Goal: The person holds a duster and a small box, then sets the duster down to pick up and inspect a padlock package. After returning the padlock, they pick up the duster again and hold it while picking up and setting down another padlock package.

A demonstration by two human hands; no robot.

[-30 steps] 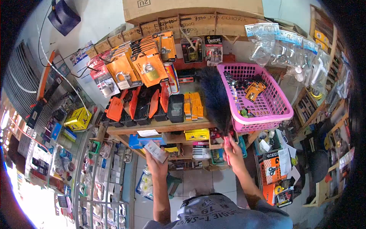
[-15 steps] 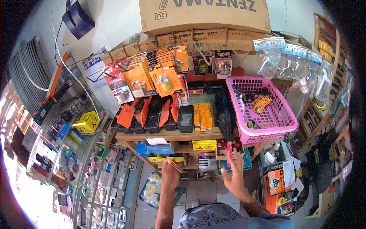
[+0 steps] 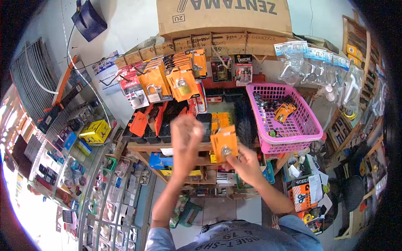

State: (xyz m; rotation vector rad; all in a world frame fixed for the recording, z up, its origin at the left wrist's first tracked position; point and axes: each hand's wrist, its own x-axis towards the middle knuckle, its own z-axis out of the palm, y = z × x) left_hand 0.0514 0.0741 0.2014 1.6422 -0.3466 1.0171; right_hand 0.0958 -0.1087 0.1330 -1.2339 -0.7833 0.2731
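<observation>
My right hand holds an orange padlock package by its lower edge, above the shelf front. My left hand is raised in front of the black bins and is smeared by motion, so its fingers cannot be made out. Just above it hang orange padlock packs on hooks. Small orange boxes stand behind the held package. To the right of my right hand sits a pink basket with orange packs inside.
A large cardboard box rests above the hanging packs. Clear bags of taps hang at the upper right. On the left stands a glass display case with a yellow box. A green stool is on the floor.
Both hands have moved up toward the shelf. The orange package now shows face-on in my right hand, which was open before. The duster with the pink handle is no longer in front of the shelf.
</observation>
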